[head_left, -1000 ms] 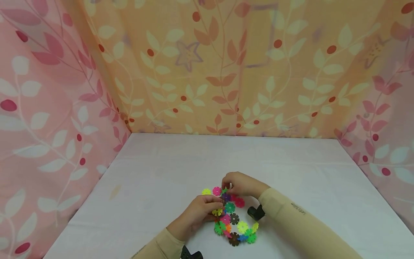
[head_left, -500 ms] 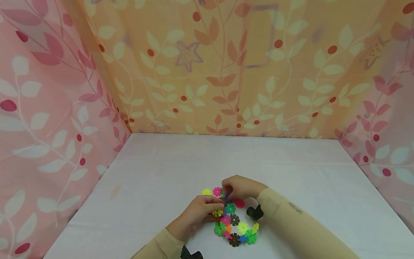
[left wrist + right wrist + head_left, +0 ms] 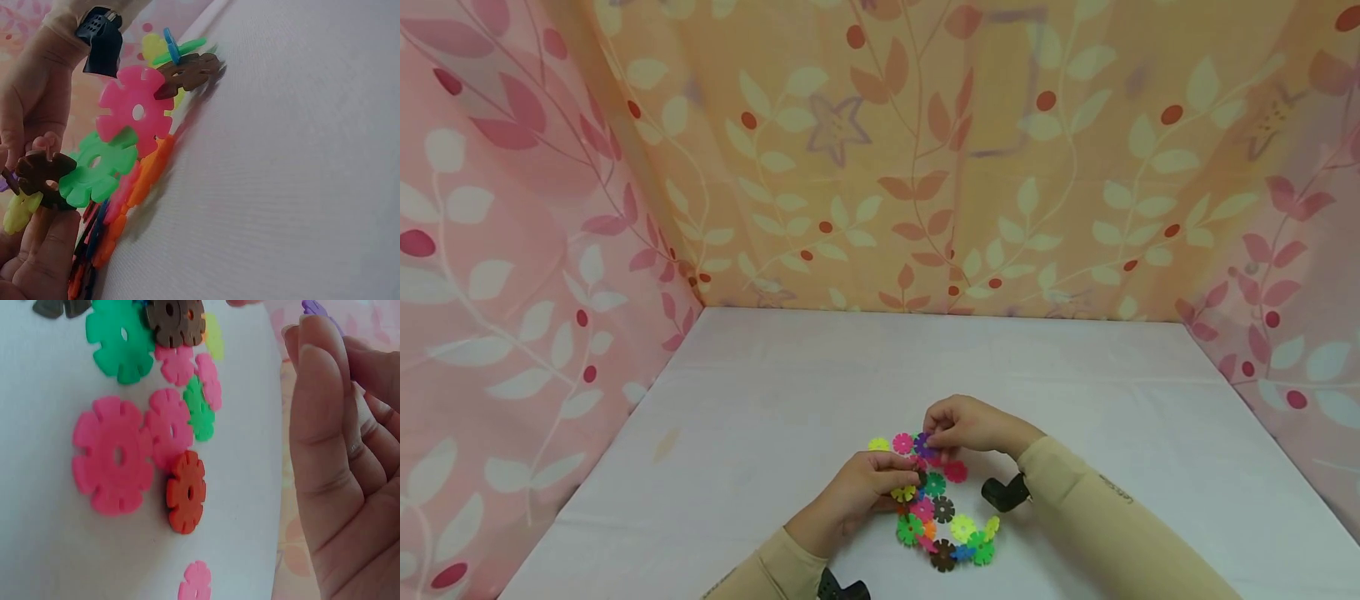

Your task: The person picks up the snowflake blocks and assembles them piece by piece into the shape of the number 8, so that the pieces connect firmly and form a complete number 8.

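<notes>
My left hand (image 3: 868, 490) grips a joined cluster of flower-shaped plastic interlocking discs. In the left wrist view its fingers hold a brown disc (image 3: 47, 178), slotted to a green disc (image 3: 100, 165); a pink disc (image 3: 136, 109) stands beyond that. My right hand (image 3: 976, 427) is just above and to the right of the left one. Between its thumb and fingers is a purple disc (image 3: 922, 445), whose edge (image 3: 322, 312) shows past the fingertips in the right wrist view. Part of the cluster is hidden behind the left fingers.
Loose discs lie on the white table around the hands: a yellow disc (image 3: 878, 445), a pink disc (image 3: 902, 443), a red-pink disc (image 3: 955, 472) and an orange-red disc (image 3: 186, 492). Nearer the front is a green disc (image 3: 981, 547). Patterned curtains (image 3: 925, 167) enclose the table.
My right hand dipped toward the loose discs, then rose and shifted right with the purple disc pinched in it. The left hand has stayed almost still with its cluster.
</notes>
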{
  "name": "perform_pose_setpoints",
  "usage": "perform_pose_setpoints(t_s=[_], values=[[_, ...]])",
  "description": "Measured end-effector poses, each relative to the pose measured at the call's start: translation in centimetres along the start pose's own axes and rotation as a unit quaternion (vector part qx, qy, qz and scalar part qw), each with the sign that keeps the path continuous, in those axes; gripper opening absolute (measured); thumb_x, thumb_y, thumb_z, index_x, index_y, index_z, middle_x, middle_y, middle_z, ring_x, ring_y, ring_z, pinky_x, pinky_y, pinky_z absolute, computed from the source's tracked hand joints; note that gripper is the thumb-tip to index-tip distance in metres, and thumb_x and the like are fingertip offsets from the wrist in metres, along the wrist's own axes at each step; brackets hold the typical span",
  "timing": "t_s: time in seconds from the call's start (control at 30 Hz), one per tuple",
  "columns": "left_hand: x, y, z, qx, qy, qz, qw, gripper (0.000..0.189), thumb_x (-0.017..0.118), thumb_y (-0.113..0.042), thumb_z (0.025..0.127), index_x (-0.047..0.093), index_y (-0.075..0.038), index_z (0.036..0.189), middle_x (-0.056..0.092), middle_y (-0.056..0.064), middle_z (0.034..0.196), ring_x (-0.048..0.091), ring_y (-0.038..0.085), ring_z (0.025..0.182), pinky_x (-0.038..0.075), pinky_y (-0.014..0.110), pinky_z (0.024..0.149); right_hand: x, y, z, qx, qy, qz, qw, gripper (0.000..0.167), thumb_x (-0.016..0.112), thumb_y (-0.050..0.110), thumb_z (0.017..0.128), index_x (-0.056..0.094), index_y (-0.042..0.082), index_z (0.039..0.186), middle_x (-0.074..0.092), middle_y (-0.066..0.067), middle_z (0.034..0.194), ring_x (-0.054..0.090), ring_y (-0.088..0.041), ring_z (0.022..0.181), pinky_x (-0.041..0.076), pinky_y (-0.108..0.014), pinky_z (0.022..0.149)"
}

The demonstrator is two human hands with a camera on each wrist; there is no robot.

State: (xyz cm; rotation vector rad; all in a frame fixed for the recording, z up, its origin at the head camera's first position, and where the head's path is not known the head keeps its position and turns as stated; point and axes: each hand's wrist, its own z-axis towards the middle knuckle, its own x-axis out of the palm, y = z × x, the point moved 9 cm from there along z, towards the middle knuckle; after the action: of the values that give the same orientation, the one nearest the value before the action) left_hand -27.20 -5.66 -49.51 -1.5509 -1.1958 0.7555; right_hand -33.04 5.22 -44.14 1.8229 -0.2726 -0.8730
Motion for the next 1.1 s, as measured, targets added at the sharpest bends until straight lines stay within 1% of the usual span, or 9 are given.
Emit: perform_pose_setpoints(t_s=[0.17,0.23,0.3,0.43,0.53,0.73,0.9,1.0,1.1], values=[[0.1,0.0,0.2,0.007,0.001,-0.002,1.0000,0.029,0.067,-0.015,0.083,0.064,0.005,0.104,0.067,0.006,0.091,0.063,0.013,0.076,0.055,0.035,0.067,0.4,0.5,-0.1,-0.003,-0.002,0.018,0.9998,0.008,0.061,0.010,0.087,0.061,0.003,0.083,0.063,-0.022,0.071,0.062,-0.026,0.061,0.054,-0.038,0.060],[0.1,0.1,0.2,0.009,0.000,-0.006,0.9999,0.029,0.068,-0.014,0.083,0.064,0.006,0.103,0.067,0.005,0.089,0.063,0.013,0.075,0.055,0.035,0.066,0.5,0.5,-0.1,-0.003,-0.002,0.019,0.9998,0.008,0.061,0.009,0.087,0.061,0.002,0.083,0.063,-0.024,0.072,0.063,-0.029,0.062,0.054,-0.039,0.061],[0.1,0.2,0.2,0.008,-0.001,-0.011,0.9999,0.029,0.068,-0.014,0.082,0.064,0.005,0.103,0.068,0.006,0.090,0.063,0.013,0.075,0.055,0.035,0.066,0.5,0.4,-0.1,-0.005,-0.001,0.017,0.9999,0.008,0.061,0.009,0.087,0.061,0.003,0.082,0.064,-0.022,0.071,0.063,-0.029,0.062,0.054,-0.040,0.061],[0.0,0.4,0.2,0.010,-0.003,-0.013,0.9999,0.029,0.069,-0.015,0.081,0.065,0.005,0.102,0.068,0.007,0.090,0.063,0.013,0.075,0.055,0.034,0.065,0.5,0.2,-0.1,-0.007,0.001,0.003,1.0000,0.008,0.062,0.010,0.087,0.062,0.004,0.081,0.065,-0.013,0.067,0.062,-0.020,0.059,0.054,-0.036,0.059],[0.0,0.3,0.3,0.014,-0.002,-0.011,0.9998,0.031,0.070,-0.017,0.081,0.065,0.006,0.102,0.068,0.007,0.090,0.063,0.013,0.075,0.055,0.033,0.065,0.7,0.1,-0.1,-0.004,0.008,-0.001,1.0000,0.008,0.061,0.008,0.087,0.062,0.004,0.080,0.065,-0.009,0.065,0.060,-0.015,0.058,0.054,-0.032,0.059],[-0.1,-0.2,0.3,0.026,-0.007,0.003,0.9996,0.029,0.068,-0.014,0.082,0.066,0.008,0.101,0.068,0.008,0.091,0.062,0.012,0.075,0.055,0.033,0.067,1.1,0.6,-0.1,-0.010,0.012,0.000,0.9999,0.007,0.061,0.006,0.087,0.065,0.003,0.081,0.065,-0.010,0.066,0.059,-0.015,0.057,0.054,-0.031,0.059],[-0.3,-0.5,0.3,0.037,-0.015,0.016,0.9991,0.026,0.068,-0.012,0.082,0.067,0.007,0.099,0.068,0.008,0.089,0.061,0.011,0.074,0.054,0.032,0.068,1.4,1.2,0.0,-0.022,0.020,-0.008,0.9995,0.008,0.060,0.003,0.086,0.066,0.002,0.081,0.064,-0.012,0.066,0.058,-0.015,0.056,0.054,-0.032,0.058],[-0.3,-0.4,0.3,0.040,-0.008,0.007,0.9992,0.025,0.068,-0.012,0.082,0.067,0.007,0.099,0.067,0.009,0.090,0.062,0.012,0.075,0.054,0.031,0.068,1.5,1.4,0.0,-0.018,0.025,-0.015,0.9994,0.009,0.059,0.003,0.087,0.066,0.003,0.082,0.064,-0.011,0.066,0.058,-0.015,0.057,0.054,-0.032,0.059],[-0.1,-0.1,0.3,0.036,0.009,-0.015,0.9992,0.026,0.067,-0.011,0.083,0.064,0.007,0.102,0.067,0.012,0.095,0.062,0.013,0.077,0.054,0.032,0.068,1.6,1.5,0.1,-0.015,0.027,-0.026,0.9992,0.009,0.059,0.004,0.087,0.067,0.006,0.084,0.064,-0.009,0.067,0.058,-0.015,0.058,0.053,-0.030,0.059]])
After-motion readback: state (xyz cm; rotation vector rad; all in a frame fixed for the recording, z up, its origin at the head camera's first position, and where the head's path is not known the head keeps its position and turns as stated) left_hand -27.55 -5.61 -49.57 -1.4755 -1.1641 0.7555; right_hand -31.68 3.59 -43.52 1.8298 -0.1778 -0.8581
